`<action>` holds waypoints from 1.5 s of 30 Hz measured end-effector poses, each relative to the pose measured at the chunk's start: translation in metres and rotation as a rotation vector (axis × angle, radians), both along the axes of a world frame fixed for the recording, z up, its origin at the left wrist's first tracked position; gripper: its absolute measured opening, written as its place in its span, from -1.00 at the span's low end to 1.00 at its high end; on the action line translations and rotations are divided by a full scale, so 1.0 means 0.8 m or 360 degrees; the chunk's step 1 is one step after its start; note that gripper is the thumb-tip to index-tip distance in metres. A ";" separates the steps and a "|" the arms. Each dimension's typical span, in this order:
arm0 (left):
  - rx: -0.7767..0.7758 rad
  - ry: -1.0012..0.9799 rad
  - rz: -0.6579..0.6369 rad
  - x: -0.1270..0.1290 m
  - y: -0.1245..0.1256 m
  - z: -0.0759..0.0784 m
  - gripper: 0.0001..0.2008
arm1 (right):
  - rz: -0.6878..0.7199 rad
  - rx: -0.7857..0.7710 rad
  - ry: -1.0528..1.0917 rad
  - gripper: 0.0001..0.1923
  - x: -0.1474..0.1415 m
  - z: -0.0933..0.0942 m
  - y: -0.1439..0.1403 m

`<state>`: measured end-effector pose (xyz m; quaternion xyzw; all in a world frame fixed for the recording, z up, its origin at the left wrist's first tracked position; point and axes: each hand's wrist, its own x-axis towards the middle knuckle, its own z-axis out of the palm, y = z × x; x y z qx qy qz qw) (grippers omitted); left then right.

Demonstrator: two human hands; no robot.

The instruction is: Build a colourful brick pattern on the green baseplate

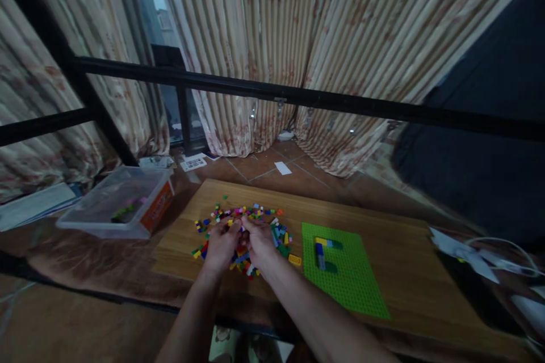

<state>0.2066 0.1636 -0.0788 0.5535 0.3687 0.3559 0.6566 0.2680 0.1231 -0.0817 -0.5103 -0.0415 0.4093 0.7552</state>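
A heap of small toy bricks (247,266) in many colours is spread over the left part of the wooden board. Over the middle of it, my left hand (222,241) and my right hand (258,238) come together, fingertips meeting. Both have their fingers pinched closed; whatever lies between them is too small and too hidden to name. Right of the heap lies a green baseplate (349,278). Blue and grey bricks (319,255) stand on it in a line, with yellow and light blue bricks (323,242) at their far end.
The wooden board (409,272) carries everything. At left stands a clear plastic box (97,227) with an orange label and some bricks inside. Papers and a white cable (506,244) lie at the right. A black metal bar (264,88) crosses before the curtains (272,22).
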 end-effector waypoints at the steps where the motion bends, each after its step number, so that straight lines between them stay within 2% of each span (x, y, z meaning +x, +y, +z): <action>1: -0.0001 -0.0003 -0.0023 0.001 0.001 -0.002 -0.61 | -0.0003 -0.0001 0.0000 -0.63 0.001 -0.001 0.002; 4: 0.0137 0.0076 0.0023 0.005 0.002 -0.006 -0.63 | -0.0106 -0.0026 -0.0106 -0.63 0.002 -0.005 0.005; 8: 0.0542 0.0308 0.0230 0.009 -0.001 -0.002 -0.65 | -0.0293 -0.0050 -0.0409 -0.64 -0.003 -0.013 0.005; 12: 0.0784 0.0467 0.0323 0.012 -0.005 0.001 -0.66 | -0.0321 -0.0057 -0.0345 -0.63 -0.007 -0.014 0.005; 20: 0.0778 0.0460 0.0370 0.011 -0.002 -0.008 -0.69 | -0.0168 0.0019 0.0122 -0.69 -0.008 0.003 -0.001; 25: 0.0597 0.0374 0.0266 0.015 0.007 -0.021 -0.65 | -0.0123 0.0037 0.0111 -0.69 -0.007 0.001 0.000; 28: 0.0614 0.0555 0.0247 0.016 0.017 -0.022 -0.62 | -0.0080 -0.0077 -0.0170 -0.70 0.004 -0.009 -0.001; 32: 0.0877 0.1125 0.0170 0.009 0.030 -0.016 -0.66 | 0.0012 -0.0479 -0.1173 -0.78 0.030 -0.023 -0.013; 35: 0.0900 0.1246 0.0133 0.006 0.034 -0.014 -0.66 | 0.0123 -0.0736 -0.1751 -0.84 0.041 -0.028 -0.020; 40: 0.0886 0.1278 0.0008 0.005 0.037 -0.014 -0.62 | 0.0253 -0.0834 -0.2003 -0.86 0.038 -0.029 -0.020; 45: 0.0870 0.1103 -0.0273 -0.005 0.044 -0.010 -0.77 | 0.0168 -0.0720 -0.1961 -0.82 0.039 -0.026 -0.020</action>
